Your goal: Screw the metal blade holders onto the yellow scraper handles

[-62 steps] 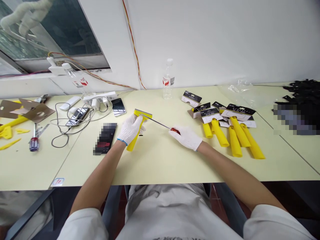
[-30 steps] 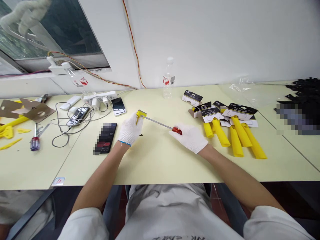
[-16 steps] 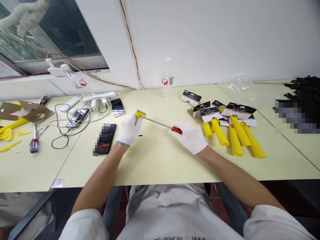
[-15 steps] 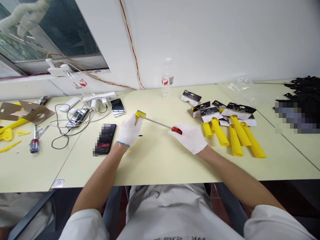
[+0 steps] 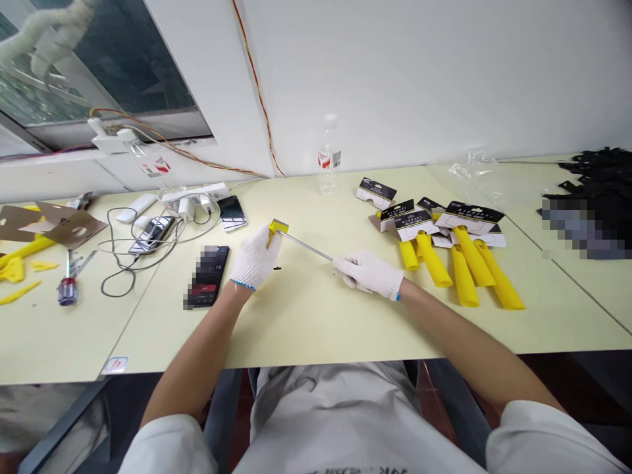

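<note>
Both hands wear white knit gloves. My left hand [image 5: 255, 255] is closed around a yellow scraper [image 5: 278, 227], whose head with a metal edge sticks up past the fingers; its lower part is mostly hidden by the glove. My right hand [image 5: 369, 272] is wrapped around the handle of a screwdriver [image 5: 309, 246], and the handle is covered by the fingers. The long metal shaft runs up and left, its tip meeting the scraper's head. Just right of my left wrist, a small black piece [image 5: 277, 268] lies on the table.
Several yellow handles with black-and-white cards [image 5: 464, 263] lie to the right. A black phone [image 5: 210, 276] is left of my left hand. Farther left are tangled cables [image 5: 172, 247], another screwdriver [image 5: 68, 289] and yellow parts [image 5: 14, 268]. A bottle [image 5: 330, 158] stands at the wall; black pieces [image 5: 600, 171] are far right.
My right hand has turned around the screwdriver's handle, so the red handle that showed before is now covered. My left hand and the scraper have stayed in nearly the same place.
</note>
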A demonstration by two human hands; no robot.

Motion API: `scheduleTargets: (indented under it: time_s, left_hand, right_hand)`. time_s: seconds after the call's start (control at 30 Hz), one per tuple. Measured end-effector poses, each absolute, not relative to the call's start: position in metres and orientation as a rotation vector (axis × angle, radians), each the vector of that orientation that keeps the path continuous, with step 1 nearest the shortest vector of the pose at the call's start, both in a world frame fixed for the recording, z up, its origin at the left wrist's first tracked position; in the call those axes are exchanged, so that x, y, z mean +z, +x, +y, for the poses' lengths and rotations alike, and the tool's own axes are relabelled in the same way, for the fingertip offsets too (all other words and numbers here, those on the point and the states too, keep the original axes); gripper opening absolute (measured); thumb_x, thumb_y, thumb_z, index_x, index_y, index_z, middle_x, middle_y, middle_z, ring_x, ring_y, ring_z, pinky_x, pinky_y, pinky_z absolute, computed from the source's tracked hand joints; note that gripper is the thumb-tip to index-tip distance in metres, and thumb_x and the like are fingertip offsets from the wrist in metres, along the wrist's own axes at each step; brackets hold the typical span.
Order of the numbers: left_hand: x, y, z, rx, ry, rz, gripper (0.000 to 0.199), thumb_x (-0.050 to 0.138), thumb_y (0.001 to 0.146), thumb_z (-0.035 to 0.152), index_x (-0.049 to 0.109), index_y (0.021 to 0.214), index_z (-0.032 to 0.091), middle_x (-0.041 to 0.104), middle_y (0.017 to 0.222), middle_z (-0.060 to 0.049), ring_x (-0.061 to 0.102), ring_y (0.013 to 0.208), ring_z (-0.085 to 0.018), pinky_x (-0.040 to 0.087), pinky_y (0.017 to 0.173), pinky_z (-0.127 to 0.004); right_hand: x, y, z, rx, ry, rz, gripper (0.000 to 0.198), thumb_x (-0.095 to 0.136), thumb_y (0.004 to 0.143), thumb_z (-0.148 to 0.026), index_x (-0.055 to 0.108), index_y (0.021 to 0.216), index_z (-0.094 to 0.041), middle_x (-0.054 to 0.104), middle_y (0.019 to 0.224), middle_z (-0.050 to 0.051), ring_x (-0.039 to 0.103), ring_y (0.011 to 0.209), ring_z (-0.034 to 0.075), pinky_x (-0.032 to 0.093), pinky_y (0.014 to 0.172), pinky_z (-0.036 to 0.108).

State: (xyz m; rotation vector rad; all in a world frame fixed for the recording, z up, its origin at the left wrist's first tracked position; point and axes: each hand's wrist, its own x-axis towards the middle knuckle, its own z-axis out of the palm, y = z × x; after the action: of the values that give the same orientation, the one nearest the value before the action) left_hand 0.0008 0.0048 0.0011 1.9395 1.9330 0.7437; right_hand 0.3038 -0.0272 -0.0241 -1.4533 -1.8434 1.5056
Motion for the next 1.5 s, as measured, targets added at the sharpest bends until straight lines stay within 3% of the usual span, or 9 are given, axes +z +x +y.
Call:
scheduleTargets:
  time_s: [0.2, 0.33, 0.47, 0.6, 0.77, 0.93, 1.07, 1.27, 1.5]
  left_hand:
    - [0.0, 0.002, 0.005, 0.755, 1.93, 1.929, 0.018, 0.059, 0.113, 0.038, 0.064, 0.106, 0.021, 0.072, 0.082, -0.004, 0.073, 0.079, -0.024, 0.052, 0.081, -0.032]
    - [-0.001, 0.001, 0.005, 0.766, 1.916, 1.94, 0.02, 0.058, 0.113, 0.039, 0.064, 0.105, 0.022, 0.071, 0.081, -0.003, 0.073, 0.079, -0.024, 0.052, 0.08, -0.033]
    - [-0.002, 0.0, 0.006, 0.766, 1.91, 1.946, 0.021, 0.059, 0.113, 0.041, 0.063, 0.103, 0.023, 0.069, 0.078, -0.003, 0.075, 0.081, -0.026, 0.052, 0.08, -0.032]
    - [-0.002, 0.0, 0.006, 0.766, 1.913, 1.954, 0.024, 0.059, 0.113, 0.045, 0.061, 0.1, 0.024, 0.07, 0.078, -0.004, 0.074, 0.081, -0.026, 0.052, 0.081, -0.033]
    - [-0.002, 0.001, 0.005, 0.776, 1.915, 1.95, 0.026, 0.059, 0.113, 0.045, 0.061, 0.1, 0.023, 0.071, 0.079, -0.004, 0.073, 0.079, -0.026, 0.051, 0.08, -0.032]
    - [0.0, 0.003, 0.004, 0.773, 1.929, 1.936, 0.02, 0.058, 0.113, 0.039, 0.063, 0.102, 0.023, 0.071, 0.08, -0.004, 0.073, 0.079, -0.025, 0.05, 0.08, -0.032]
    - [0.001, 0.004, 0.004, 0.783, 1.931, 1.933, 0.018, 0.059, 0.112, 0.037, 0.063, 0.102, 0.023, 0.069, 0.077, -0.004, 0.074, 0.085, -0.027, 0.051, 0.082, -0.031]
    - [0.001, 0.004, 0.006, 0.807, 1.936, 1.922, 0.016, 0.061, 0.11, 0.036, 0.063, 0.099, 0.024, 0.069, 0.078, -0.005, 0.075, 0.086, -0.028, 0.052, 0.082, -0.032]
    - [-0.002, 0.002, 0.007, 0.795, 1.952, 1.945, 0.017, 0.06, 0.112, 0.035, 0.063, 0.099, 0.024, 0.069, 0.078, -0.005, 0.076, 0.084, -0.028, 0.052, 0.084, -0.033]
  right_hand:
    - [-0.026, 0.303, -0.026, 1.08, -1.537, -1.924, 0.038, 0.077, 0.094, -0.056, 0.057, 0.088, -0.024, 0.06, 0.07, -0.003, 0.052, 0.059, 0.015, 0.038, 0.06, 0.03]
    - [-0.032, 0.3, -0.024, 0.667, -1.478, -2.019, 0.038, 0.075, 0.099, -0.049, 0.055, 0.079, -0.024, 0.067, 0.078, 0.003, 0.06, 0.074, 0.021, 0.042, 0.071, 0.033]
    - [-0.034, 0.3, -0.023, 0.544, -1.486, -2.067, 0.034, 0.073, 0.104, -0.046, 0.064, 0.082, -0.023, 0.076, 0.091, 0.009, 0.068, 0.087, 0.026, 0.044, 0.078, 0.036]
    - [-0.031, 0.302, -0.023, 0.621, -1.473, -2.097, 0.039, 0.066, 0.109, -0.05, 0.069, 0.082, -0.022, 0.078, 0.087, 0.009, 0.069, 0.082, 0.026, 0.042, 0.074, 0.035]
    - [-0.029, 0.302, -0.023, 0.971, -1.437, -2.016, 0.06, 0.055, 0.109, -0.067, 0.063, 0.07, -0.022, 0.065, 0.066, 0.003, 0.057, 0.063, 0.019, 0.038, 0.063, 0.032]
    - [-0.024, 0.302, -0.024, 1.631, -1.457, -1.655, 0.059, 0.06, 0.102, -0.077, 0.071, 0.094, -0.019, 0.056, 0.065, -0.003, 0.036, 0.045, 0.01, 0.025, 0.046, 0.028]
    - [-0.022, 0.305, -0.024, 1.786, -1.39, -1.609, 0.056, 0.064, 0.1, -0.076, 0.069, 0.103, -0.02, 0.057, 0.067, -0.005, 0.032, 0.043, 0.009, 0.021, 0.043, 0.026]
    - [-0.033, 0.304, -0.023, 1.08, -1.443, -1.897, 0.031, 0.081, 0.092, -0.049, 0.066, 0.091, -0.022, 0.073, 0.086, 0.003, 0.063, 0.071, 0.017, 0.047, 0.066, 0.03]
    - [-0.039, 0.301, -0.023, 0.582, -1.462, -2.133, 0.034, 0.068, 0.109, -0.047, 0.067, 0.085, -0.022, 0.075, 0.089, 0.007, 0.068, 0.084, 0.025, 0.043, 0.077, 0.036]
